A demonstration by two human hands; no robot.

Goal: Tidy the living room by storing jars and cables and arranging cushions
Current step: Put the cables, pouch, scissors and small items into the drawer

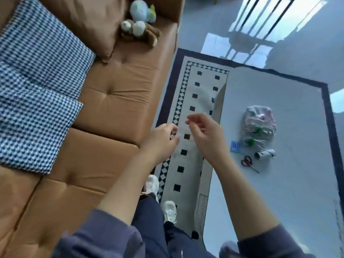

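Blue-checked cushions [37, 53] on sofa [119, 101]; left hand [160, 140], right hand [206, 138] loosely curled.

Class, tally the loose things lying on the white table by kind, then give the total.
Clear plastic bag: 1
Heap of white cables with green ties: 1
Small blue card: 1
Red-handled scissors: 1
Grey tube: 1
Total: 5

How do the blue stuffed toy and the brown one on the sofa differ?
The blue toy is pale blue with green bits; the brown toy is dark brown with whitish round parts. The blue toy sits farther back in the sofa corner; the brown toy lies in front of it. Both are plush and rest together on the same seat.
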